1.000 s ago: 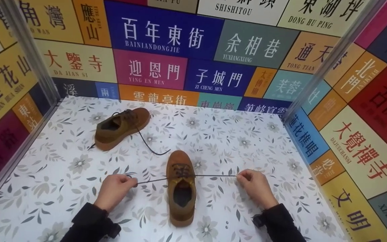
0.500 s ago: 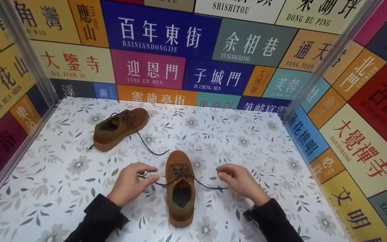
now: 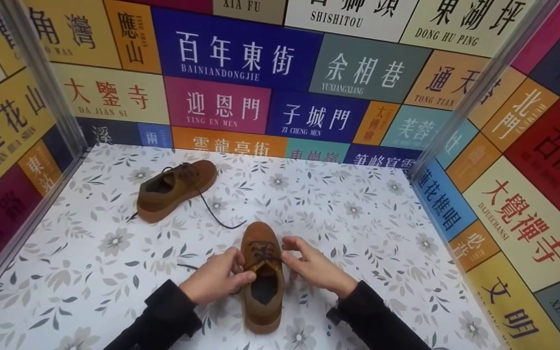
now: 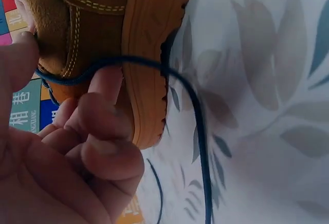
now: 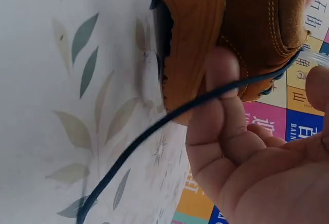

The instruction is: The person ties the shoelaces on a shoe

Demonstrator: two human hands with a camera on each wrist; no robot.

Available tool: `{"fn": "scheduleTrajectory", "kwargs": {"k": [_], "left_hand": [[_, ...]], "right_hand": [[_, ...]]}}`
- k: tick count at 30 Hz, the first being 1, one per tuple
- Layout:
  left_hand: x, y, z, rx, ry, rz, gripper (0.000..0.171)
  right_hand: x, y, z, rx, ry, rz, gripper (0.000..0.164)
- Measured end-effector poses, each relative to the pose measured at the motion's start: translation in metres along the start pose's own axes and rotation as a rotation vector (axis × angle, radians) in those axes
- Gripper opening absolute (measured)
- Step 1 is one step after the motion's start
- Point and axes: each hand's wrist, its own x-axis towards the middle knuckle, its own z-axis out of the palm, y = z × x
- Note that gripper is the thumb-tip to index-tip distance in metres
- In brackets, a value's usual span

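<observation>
A brown lace-up shoe (image 3: 262,316) stands on the floral surface, toe pointing away. On its left side my left hand (image 3: 214,277) has its thumb by the collar and its fingers bent against the upper. My right hand (image 3: 316,265) is at the right side, fingertips touching the shoe and thumb apart from them. In the left wrist view a dark shoelace (image 4: 198,116) runs across the fingertips and hangs loose. The right wrist view shows the other lace end (image 5: 149,131) crossing the fingers without being pinched.
A second brown shoe (image 3: 178,189) stands farther back on the left, with one lace trailing toward the nearer shoe. Colourful panels with lettering (image 3: 236,48) enclose the white floral surface (image 3: 358,214) at the back and both sides.
Both hands pinched the lace ends and pulled them out sideways a second ago. They then let go, and both have moved inward to the shoe's sides.
</observation>
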Motion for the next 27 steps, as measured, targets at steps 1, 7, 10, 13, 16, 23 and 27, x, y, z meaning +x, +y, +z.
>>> {"fn": "scheduleTrajectory", "kwargs": {"k": [1, 7, 10, 13, 16, 23, 27], "left_hand": [[0.0, -0.001, -0.002, -0.022, -0.013, 0.002, 0.04], [0.005, 0.001, -0.012, 0.017, -0.023, 0.043, 0.025], [0.007, 0.004, -0.012, 0.073, -0.018, 0.069, 0.018], [0.007, 0.007, -0.012, 0.106, -0.026, 0.079, 0.018], [0.007, 0.009, -0.013, 0.163, -0.015, 0.099, 0.016], [0.009, 0.008, -0.016, 0.352, 0.072, 0.136, 0.01], [0.012, -0.002, -0.016, 0.478, 0.137, 0.196, 0.015]], "right_hand": [[0.0, -0.002, -0.001, -0.013, 0.004, -0.003, 0.056], [0.0, -0.013, -0.006, -0.139, 0.081, -0.069, 0.036], [-0.001, -0.016, -0.006, -0.186, 0.129, -0.116, 0.026], [-0.001, -0.017, -0.004, -0.262, 0.183, -0.178, 0.018], [-0.002, -0.019, -0.002, -0.345, 0.246, -0.242, 0.015], [-0.002, -0.012, -0.001, -0.524, 0.373, -0.356, 0.01], [-0.005, -0.002, 0.001, -0.596, 0.407, -0.377, 0.008]]}}
